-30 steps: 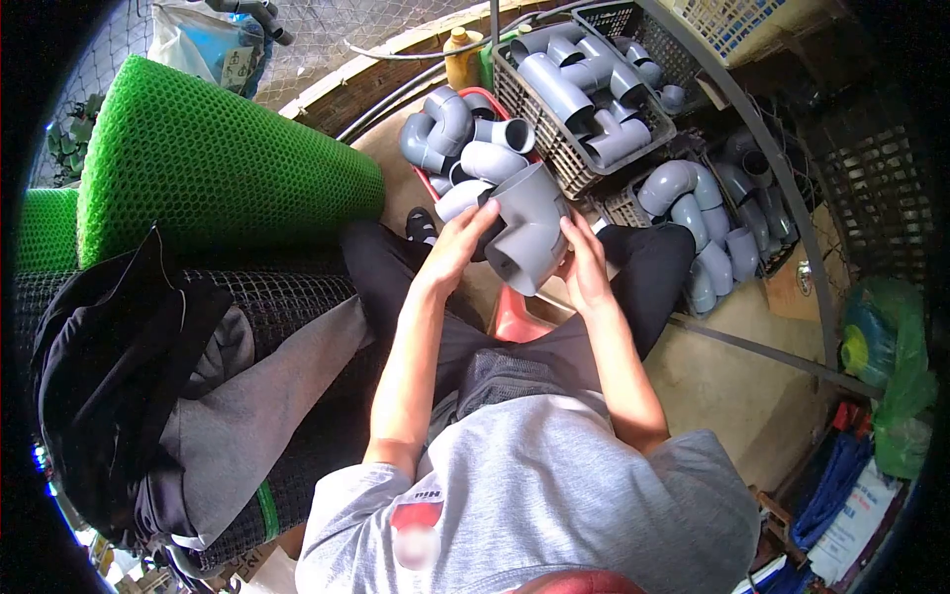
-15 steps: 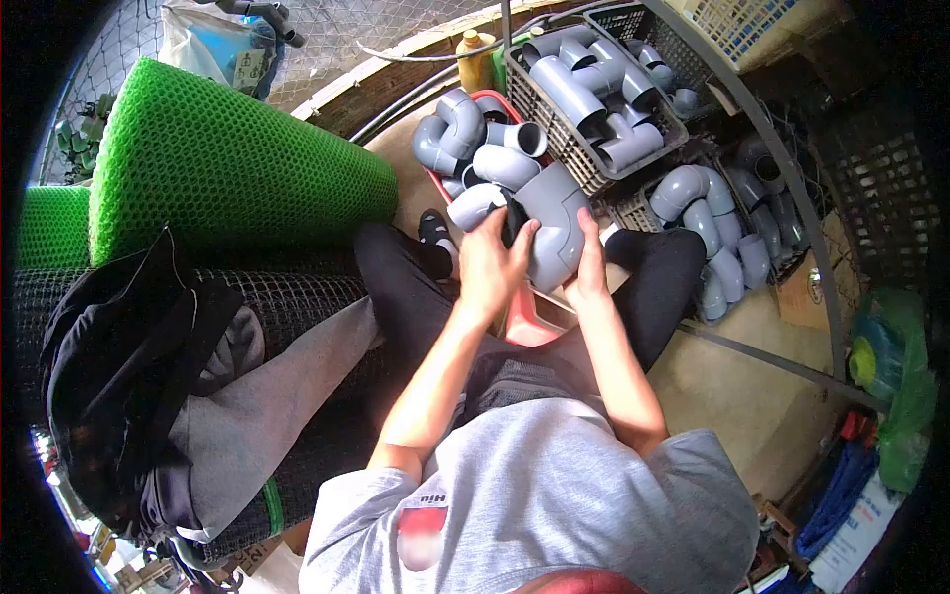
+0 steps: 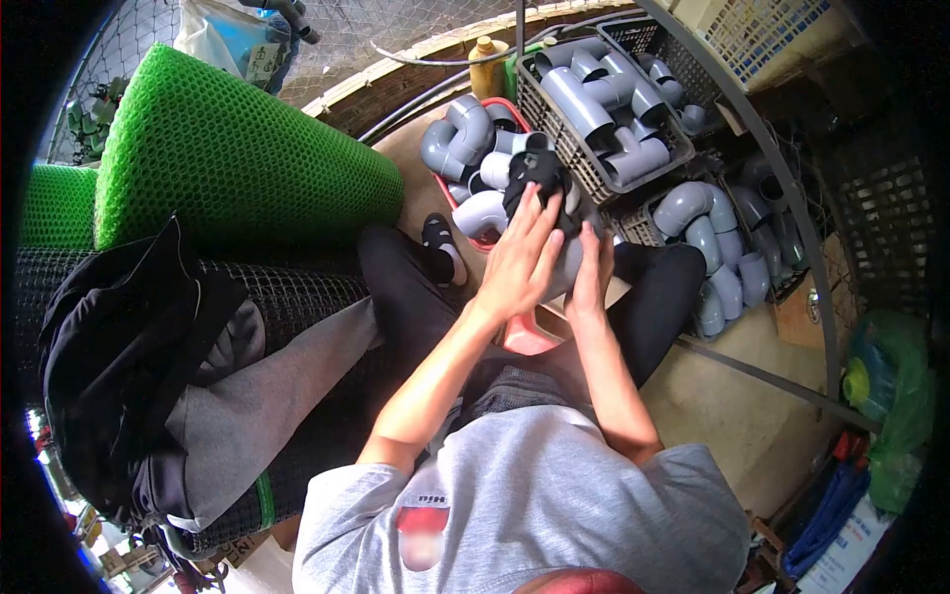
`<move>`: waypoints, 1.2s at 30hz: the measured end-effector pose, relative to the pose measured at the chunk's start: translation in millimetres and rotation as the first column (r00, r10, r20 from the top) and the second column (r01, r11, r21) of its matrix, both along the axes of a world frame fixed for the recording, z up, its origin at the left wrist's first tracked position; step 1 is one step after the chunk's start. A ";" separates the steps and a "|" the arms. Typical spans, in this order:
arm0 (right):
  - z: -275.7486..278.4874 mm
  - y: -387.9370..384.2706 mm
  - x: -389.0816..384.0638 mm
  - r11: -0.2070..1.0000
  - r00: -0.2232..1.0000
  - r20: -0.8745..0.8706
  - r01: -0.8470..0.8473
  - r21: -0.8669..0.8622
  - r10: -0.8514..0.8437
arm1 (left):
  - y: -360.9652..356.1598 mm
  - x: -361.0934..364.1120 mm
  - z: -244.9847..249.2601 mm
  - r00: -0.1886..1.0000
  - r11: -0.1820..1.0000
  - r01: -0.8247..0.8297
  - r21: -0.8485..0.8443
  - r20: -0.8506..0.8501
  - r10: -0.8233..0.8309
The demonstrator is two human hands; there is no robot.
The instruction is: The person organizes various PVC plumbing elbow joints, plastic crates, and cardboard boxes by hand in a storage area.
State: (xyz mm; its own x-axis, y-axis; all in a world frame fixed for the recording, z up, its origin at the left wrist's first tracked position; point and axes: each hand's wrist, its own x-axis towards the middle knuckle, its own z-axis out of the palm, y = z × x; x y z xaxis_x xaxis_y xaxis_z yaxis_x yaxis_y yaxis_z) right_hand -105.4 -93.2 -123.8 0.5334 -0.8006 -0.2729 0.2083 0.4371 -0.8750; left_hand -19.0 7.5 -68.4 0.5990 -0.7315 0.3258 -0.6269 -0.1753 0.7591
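Observation:
Both hands are together above the lap. My left hand (image 3: pixel 519 259) lies with its fingers extended over a black cloth (image 3: pixel 534 178), pressing it on a grey pipe fitting (image 3: pixel 567 259). My right hand (image 3: pixel 591 272) holds the same fitting from the other side, with its fingers wrapped round it. Much of the fitting is hidden behind the hands and the cloth. Just beyond them, a red basket (image 3: pixel 447 194) holds several grey pipe elbows (image 3: pixel 473 129).
Black crates (image 3: pixel 648 176) of grey fittings stand at the upper right. A big green mesh roll (image 3: pixel 237 158) lies at the left, with dark clothing (image 3: pixel 119 366) in front of it. A metal bar (image 3: pixel 772 376) crosses the floor at the right.
The cloth has spread over the top of the fitting, and the left hand has flattened on it. The fitting has turned and is now largely covered. A pale elbow lies lower in the basket.

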 end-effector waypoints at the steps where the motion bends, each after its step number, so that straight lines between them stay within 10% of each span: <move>1: 8.4 -2.4 2.3 1.000 1.000 -0.006 0.015 0.011 -0.015 | -3.8 -3.9 3.6 0.997 1.000 -0.022 0.016 -0.074 0.023; 9: -25.5 -19.5 4.1 0.999 0.981 0.193 0.029 -0.017 -0.025 | 18.8 -0.8 2.9 0.896 0.931 0.343 0.122 0.255 -0.363; 16: 2.9 -17.1 22.6 0.983 0.997 -0.054 0.048 -0.176 -0.058 | -8.4 1.5 19.3 0.979 0.986 -0.166 -0.018 -0.124 0.162; 23: -5.0 -17.6 24.8 0.909 0.982 -0.097 0.113 -0.402 -0.164 | 18.1 -10.5 20.5 0.964 0.996 -0.071 0.053 0.262 0.055; 28: 35.3 -9.0 21.0 0.864 0.990 0.070 -0.075 -0.497 0.126 | 11.5 18.9 27.8 0.988 0.985 -0.130 -0.116 -0.098 0.119; 31: 48.6 -18.9 24.9 0.922 0.936 0.269 -0.116 -0.370 0.225 | 6.8 26.7 22.1 0.864 0.958 -0.127 -0.258 -0.503 -0.021; 36: 36.8 -26.5 26.4 0.930 0.891 0.317 -0.361 0.061 0.325 | 10.0 4.5 36.8 0.995 0.993 0.095 -0.072 0.028 -0.093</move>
State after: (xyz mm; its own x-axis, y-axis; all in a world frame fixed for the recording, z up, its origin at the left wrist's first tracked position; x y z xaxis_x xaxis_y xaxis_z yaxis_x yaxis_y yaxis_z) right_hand -78.9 -119.7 -87.0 0.8397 -0.5253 -0.1377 0.2686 0.6220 -0.7355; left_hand -14.5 17.5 -31.6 0.5198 -0.7581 0.3938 -0.6562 -0.0592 0.7522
